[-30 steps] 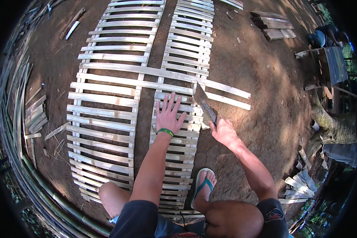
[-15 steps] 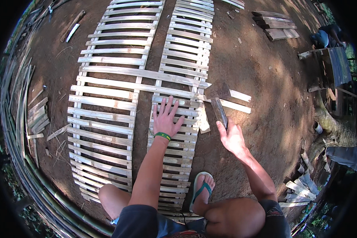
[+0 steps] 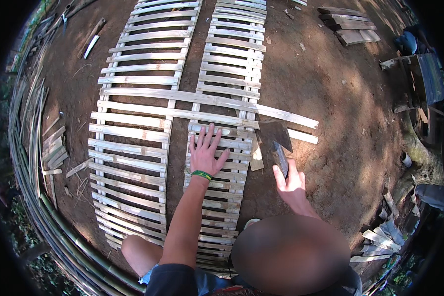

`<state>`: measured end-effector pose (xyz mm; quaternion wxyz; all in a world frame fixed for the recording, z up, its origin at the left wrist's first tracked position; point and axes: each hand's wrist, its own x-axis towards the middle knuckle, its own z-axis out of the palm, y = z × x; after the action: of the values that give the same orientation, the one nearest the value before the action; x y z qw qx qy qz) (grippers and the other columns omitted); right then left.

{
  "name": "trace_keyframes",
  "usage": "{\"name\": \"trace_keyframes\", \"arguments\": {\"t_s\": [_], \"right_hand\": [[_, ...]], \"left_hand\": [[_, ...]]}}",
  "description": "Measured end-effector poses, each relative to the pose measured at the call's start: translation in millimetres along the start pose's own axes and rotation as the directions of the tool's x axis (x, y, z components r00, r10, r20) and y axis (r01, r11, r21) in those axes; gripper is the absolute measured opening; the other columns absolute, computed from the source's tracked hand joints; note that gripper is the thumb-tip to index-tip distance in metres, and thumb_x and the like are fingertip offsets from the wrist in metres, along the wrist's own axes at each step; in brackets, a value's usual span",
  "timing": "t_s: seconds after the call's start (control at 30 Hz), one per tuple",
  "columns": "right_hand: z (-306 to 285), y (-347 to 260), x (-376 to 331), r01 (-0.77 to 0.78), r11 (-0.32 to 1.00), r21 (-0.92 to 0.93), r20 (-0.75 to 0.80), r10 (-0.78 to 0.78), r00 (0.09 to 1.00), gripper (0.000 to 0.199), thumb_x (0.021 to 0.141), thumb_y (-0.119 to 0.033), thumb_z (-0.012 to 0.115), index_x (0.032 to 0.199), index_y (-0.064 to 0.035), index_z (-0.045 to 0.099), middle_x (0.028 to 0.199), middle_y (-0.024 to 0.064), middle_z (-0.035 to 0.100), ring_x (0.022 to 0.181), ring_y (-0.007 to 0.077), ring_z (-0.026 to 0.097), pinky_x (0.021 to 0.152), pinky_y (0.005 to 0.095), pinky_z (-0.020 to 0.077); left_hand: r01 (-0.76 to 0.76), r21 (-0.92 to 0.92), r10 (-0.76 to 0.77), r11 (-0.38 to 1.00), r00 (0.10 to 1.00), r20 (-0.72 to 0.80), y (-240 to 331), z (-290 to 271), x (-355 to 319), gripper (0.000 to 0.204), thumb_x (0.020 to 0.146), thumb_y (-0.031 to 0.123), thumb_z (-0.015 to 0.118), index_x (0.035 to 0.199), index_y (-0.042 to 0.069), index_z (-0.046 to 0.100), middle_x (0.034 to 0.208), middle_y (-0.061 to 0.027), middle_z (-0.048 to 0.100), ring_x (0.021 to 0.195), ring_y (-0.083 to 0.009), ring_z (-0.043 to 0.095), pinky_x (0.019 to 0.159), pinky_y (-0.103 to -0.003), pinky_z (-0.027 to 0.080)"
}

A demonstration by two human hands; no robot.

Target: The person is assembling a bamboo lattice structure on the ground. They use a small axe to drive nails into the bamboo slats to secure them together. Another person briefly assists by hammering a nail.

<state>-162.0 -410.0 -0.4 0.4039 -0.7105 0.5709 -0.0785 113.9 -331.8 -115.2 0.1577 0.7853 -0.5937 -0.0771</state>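
My left hand (image 3: 205,157) lies flat with spread fingers on the light bamboo slats of the narrower right-hand panel (image 3: 225,145). A green and yellow band circles that wrist. My right hand (image 3: 292,186) is closed round the grip of a broad, dark-bladed machete (image 3: 276,134). Its blade is over the lower of two long slats and hides part of it; whether it touches cannot be told. The upper long slat (image 3: 286,116) crosses both panels and juts past the right edge. Beyond the blade shows a slat end (image 3: 303,136).
A wider slatted panel (image 3: 128,160) lies left of a gap. Bamboo poles (image 3: 71,241) curve along the left side, near short offcuts (image 3: 55,148). Dark boards (image 3: 350,24) lie far right; split scraps (image 3: 380,241) lie near right. A blurred patch covers the lower right.
The machete has come nearer to me, off the upper long slat and over the lower one. My right hand moved slightly right and nearer. My left hand stays flat on the slats.
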Motion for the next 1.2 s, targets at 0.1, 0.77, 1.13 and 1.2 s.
{"name": "trace_keyframes", "arguments": {"t_s": [0.1, 0.77, 1.13, 1.2], "right_hand": [[6.0, 53.0, -18.0, -0.076, 0.997, 0.013, -0.172, 0.077, 0.982, 0.038, 0.102, -0.033, 0.067, 0.127, -0.0058, 0.058, 0.072, 0.0191, 0.068, 0.067, 0.0434, 0.066, 0.067, 0.0503, 0.0520], [32.9, 268.3, -106.5, -0.217, 0.859, -0.463, -0.587, -0.114, 0.802, 0.062, 0.099, -0.024, 0.065, 0.154, -0.0043, 0.044, 0.155, 0.0272, 0.045, 0.139, 0.0469, 0.048, 0.115, 0.0532, 0.0402], [38.2, 272.5, -153.5, -0.292, 0.835, -0.466, -0.641, -0.091, 0.762, 0.049, 0.106, -0.029, 0.061, 0.139, 0.0044, 0.050, 0.148, 0.0277, 0.050, 0.130, 0.0471, 0.055, 0.106, 0.0496, 0.0477], [58.6, 273.2, -202.2, -0.375, 0.842, -0.387, -0.663, 0.029, 0.748, 0.050, 0.105, -0.029, 0.061, 0.140, 0.0046, 0.050, 0.150, 0.0278, 0.048, 0.131, 0.0470, 0.054, 0.106, 0.0507, 0.0469]], "left_hand": [[-0.004, -0.010, 0.004, 1.000, 1.000, 0.001, 1.6, 1.0, -0.4, 0.075, 0.091, 0.052, 0.068, 0.157, 0.021, 0.052, 0.170, -0.0074, 0.038, 0.157, -0.0330, 0.031, 0.127, -0.059, 0.015], [-0.028, 0.026, 0.028, 0.999, 1.000, -0.008, 32.6, -19.3, -33.7, 0.069, 0.087, 0.050, 0.075, 0.134, 0.001, 0.058, 0.140, -0.0219, 0.052, 0.135, -0.0417, 0.046, 0.117, -0.057, 0.034], [-0.040, -0.040, 0.047, 0.998, 0.980, 0.193, 35.9, -20.3, -206.3, 0.087, 0.096, 0.056, 0.064, 0.165, 0.012, 0.034, 0.173, -0.0203, 0.022, 0.159, -0.0416, 0.021, 0.128, -0.058, 0.018], [-0.059, 0.006, 0.057, 0.998, 0.982, 0.178, 29.0, -28.1, -211.7, 0.091, 0.089, 0.059, 0.070, 0.161, 0.012, 0.040, 0.169, -0.0203, 0.029, 0.157, -0.0405, 0.026, 0.127, -0.056, 0.021]]}}
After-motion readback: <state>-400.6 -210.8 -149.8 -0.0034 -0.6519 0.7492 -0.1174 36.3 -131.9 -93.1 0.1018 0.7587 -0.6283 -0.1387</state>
